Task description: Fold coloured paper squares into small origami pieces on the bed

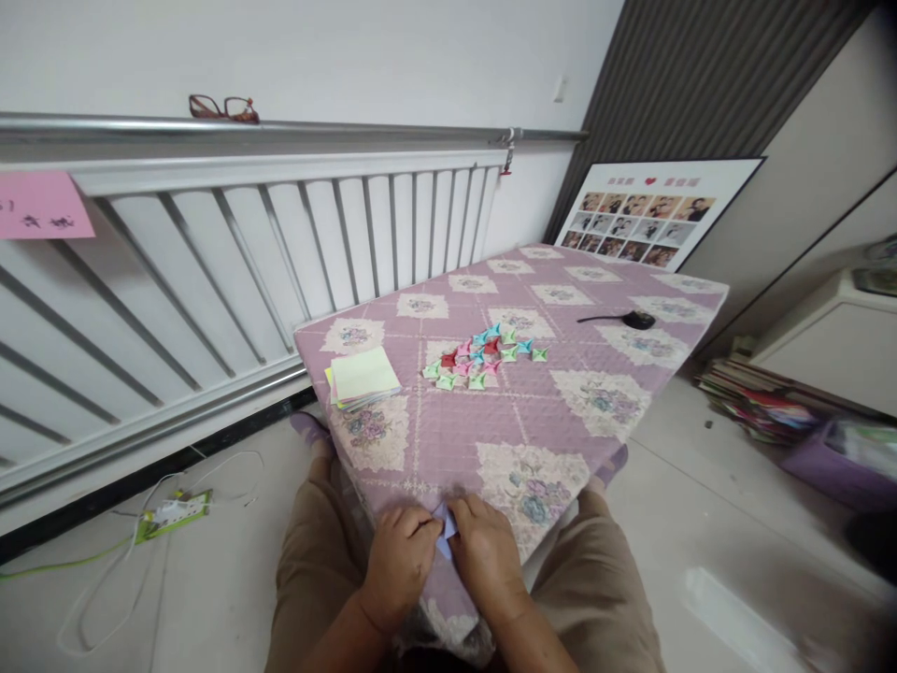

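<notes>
A folded piece of lilac paper (447, 531) lies between my two hands at the near corner of the table. My left hand (403, 551) grips its left side with thumb and fingers pinched together. On the other side my right hand (487, 547) holds the paper with bent fingers, which hide part of it. Farther up the cloth sits a group of small folded paper pieces (491, 346) in green, pink, red and blue. Left of them is a stack of square coloured paper sheets (365, 376), pale green on top.
A purple flowered tablecloth (448, 430) covers the table, and a black object with a thin handle (636, 320) lies at its right. Along the left runs a white radiator (315, 234). A photo board (651, 215) leans behind; a power strip (174, 514) is on the floor.
</notes>
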A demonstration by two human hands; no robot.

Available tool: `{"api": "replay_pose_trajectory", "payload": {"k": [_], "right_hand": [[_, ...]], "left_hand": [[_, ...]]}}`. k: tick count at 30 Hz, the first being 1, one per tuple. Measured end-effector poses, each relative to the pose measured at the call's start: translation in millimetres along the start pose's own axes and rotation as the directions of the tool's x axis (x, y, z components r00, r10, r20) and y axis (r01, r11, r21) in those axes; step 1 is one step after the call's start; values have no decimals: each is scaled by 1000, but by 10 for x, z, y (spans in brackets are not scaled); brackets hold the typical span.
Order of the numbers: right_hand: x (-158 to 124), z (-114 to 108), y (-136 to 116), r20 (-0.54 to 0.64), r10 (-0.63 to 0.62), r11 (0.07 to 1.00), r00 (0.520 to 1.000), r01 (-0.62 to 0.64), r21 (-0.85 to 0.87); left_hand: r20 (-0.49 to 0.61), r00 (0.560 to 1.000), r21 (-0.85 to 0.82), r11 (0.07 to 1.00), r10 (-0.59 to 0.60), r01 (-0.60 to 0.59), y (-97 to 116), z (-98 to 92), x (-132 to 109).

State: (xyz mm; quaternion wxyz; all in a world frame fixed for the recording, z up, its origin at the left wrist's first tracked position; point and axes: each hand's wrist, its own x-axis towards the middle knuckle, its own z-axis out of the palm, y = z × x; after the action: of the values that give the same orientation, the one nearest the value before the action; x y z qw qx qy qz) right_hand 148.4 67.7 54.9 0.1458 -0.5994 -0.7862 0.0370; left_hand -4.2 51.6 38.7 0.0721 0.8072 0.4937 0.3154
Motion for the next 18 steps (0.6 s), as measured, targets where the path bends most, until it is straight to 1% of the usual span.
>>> {"api": "replay_pose_trajectory", "payload": {"k": [2,4,6,8,12,15,18], "right_hand": [[0,-6,-6,1,0,1000,1000,0,-22],[-6,-12,-10,-3,-4,1000,1000,4,-28],[-12,-16,-8,-4,-11,1000,1000,11,-19],[-20,-14,7,-3,-25,1000,1000,26,9],[-44,12,70,-14,-85,992,996,86,92],[-68,43,120,-36,-127,982,991,131,136],[-85,69,160,-65,-151,973,986,160,169]], "left_hand": [[7,999,13,999,-35,35,12,8,1],[18,995,29,995,-95,95,32,11,13],[56,987,44,988,-150,148,55,4,41],[111,977,58,983,-182,176,77,-15,77],[184,963,86,979,-197,184,108,-61,129],[194,962,121,978,-190,169,119,-74,126],[183,970,160,979,-158,129,117,-62,103]]}}
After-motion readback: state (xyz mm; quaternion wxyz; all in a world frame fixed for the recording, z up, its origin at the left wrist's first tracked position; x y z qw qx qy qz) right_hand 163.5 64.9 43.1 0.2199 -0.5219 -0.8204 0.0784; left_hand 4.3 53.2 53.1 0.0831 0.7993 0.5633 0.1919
